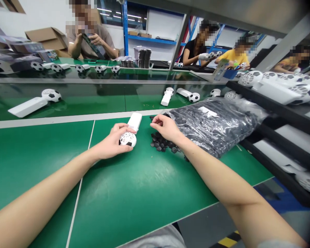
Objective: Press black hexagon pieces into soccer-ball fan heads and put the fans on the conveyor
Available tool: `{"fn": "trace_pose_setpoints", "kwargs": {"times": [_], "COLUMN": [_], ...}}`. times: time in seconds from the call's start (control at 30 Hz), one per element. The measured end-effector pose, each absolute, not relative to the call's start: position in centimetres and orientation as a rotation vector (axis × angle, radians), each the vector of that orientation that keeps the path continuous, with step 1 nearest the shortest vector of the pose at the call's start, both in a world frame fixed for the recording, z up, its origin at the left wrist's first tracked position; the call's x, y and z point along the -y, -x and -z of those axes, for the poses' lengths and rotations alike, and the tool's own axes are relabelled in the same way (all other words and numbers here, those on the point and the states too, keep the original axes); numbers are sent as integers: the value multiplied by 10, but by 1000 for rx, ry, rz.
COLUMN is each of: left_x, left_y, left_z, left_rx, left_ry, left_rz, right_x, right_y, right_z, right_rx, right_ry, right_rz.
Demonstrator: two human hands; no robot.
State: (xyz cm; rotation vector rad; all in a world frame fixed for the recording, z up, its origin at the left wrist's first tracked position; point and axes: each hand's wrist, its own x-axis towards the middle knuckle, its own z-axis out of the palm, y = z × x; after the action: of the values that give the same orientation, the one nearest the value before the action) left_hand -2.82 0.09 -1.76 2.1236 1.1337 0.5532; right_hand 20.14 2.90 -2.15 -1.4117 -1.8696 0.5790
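Observation:
My left hand (113, 142) is closed around the round head of a white handheld fan (134, 122), which lies on the green table. The head is patterned like a football, with openwork on top and a black patch at its side. To the right, my right hand (165, 128) hovers over a heap of small black plastic pieces (162, 144). Its thumb and forefinger are pinched together; whatever lies between them is too small to make out. Beside that hand rests a clear plastic bag (209, 120) full of black pieces, its mouth towards the heap.
Beyond the table edge runs a green conveyor (105, 98) carrying several football-headed fans, one fan (32, 104) at the left. A black rack (279, 137) holding white fans stands close on the right. Several co-workers sit across the line, one person (90, 38) holding a dark flat item.

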Motion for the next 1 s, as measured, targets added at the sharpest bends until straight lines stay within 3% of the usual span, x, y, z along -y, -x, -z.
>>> {"fn": "trace_pose_setpoints", "kwargs": {"times": [0.17, 0.53, 0.63, 0.87, 1.0], "left_x": [-1, -1, -2, -2, -2], "left_y": [26, 29, 29, 29, 30], "left_z": [15, 15, 16, 14, 14], "left_rx": [-1363, -1207, -1198, -1102, -1060], "left_ry": [-1994, -2157, -2144, -2149, -2174], "left_rz": [-615, -562, -551, -534, -533], "right_x": [-30, -24, -13, 4, 3], "right_y": [-216, -208, -203, -183, -178], "right_z": [21, 21, 13, 10, 17], "right_rx": [2214, 2371, 2353, 2100, 2182], "right_ry": [1560, 1603, 1502, 1131, 968], "right_rz": [-519, -415, -458, -1023, -807]}}
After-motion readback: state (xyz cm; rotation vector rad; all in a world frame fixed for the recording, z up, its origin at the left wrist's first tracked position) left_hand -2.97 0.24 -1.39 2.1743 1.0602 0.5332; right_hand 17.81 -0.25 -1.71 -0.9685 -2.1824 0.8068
